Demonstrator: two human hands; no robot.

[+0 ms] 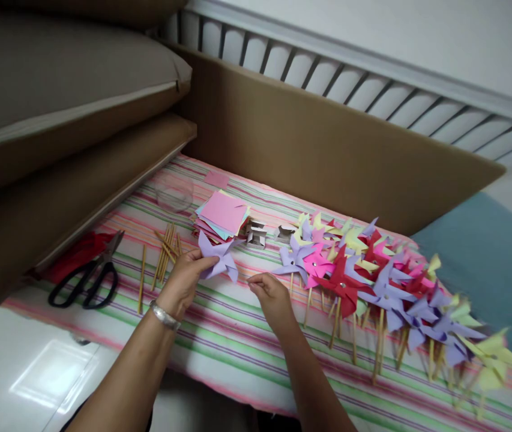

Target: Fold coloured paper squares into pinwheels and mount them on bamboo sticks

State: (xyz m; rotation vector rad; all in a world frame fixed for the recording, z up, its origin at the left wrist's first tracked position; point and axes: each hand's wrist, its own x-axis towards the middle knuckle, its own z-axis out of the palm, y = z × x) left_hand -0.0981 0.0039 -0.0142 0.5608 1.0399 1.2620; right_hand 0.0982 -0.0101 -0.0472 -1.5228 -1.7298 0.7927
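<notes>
Between the thumb and fingers of my left hand [186, 277] is a lavender paper pinwheel [224, 259], its blades folded in toward the middle. No stick shows on it. To its right, my right hand [270, 295] is held in a pinch with the fingertips together. Whatever may be between those fingertips is too small to make out. Just beyond the pinwheel lies a stack of coloured paper squares [223, 213], pink on top. Several thin wooden sticks [164, 255] lie left of my left hand.
Many finished pinwheels on sticks [346, 282] spread over the right of the striped cloth [237, 360]. Black-handled scissors [98, 273] lie at left by red material [78, 255]. Small open boxes [256, 234] and a clear round container [173, 193] stand behind. Cushions [80, 90] rise at left.
</notes>
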